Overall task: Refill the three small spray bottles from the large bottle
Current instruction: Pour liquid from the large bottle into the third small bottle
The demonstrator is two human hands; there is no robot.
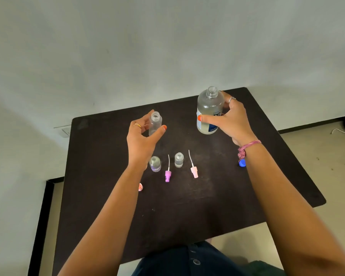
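My left hand (140, 139) grips a small clear bottle (155, 122) with its top off, upright above the dark table (207, 196). My right hand (231, 120) holds the large clear bottle (208, 111), uncapped and upright, with liquid inside and a blue-and-white label. Two more small open bottles (155, 163) (179, 159) stand on the table below my left hand. A purple spray head (168, 174) and a pale pink spray head (194, 169) lie beside them, tubes pointing away from me. A third pink spray head (140, 187) peeks out from behind my left forearm.
A blue cap (242, 163) lies on the table by my right wrist. The table stands against a pale wall (167, 46), with floor to the right and a white cable (343, 132) at the far right edge.
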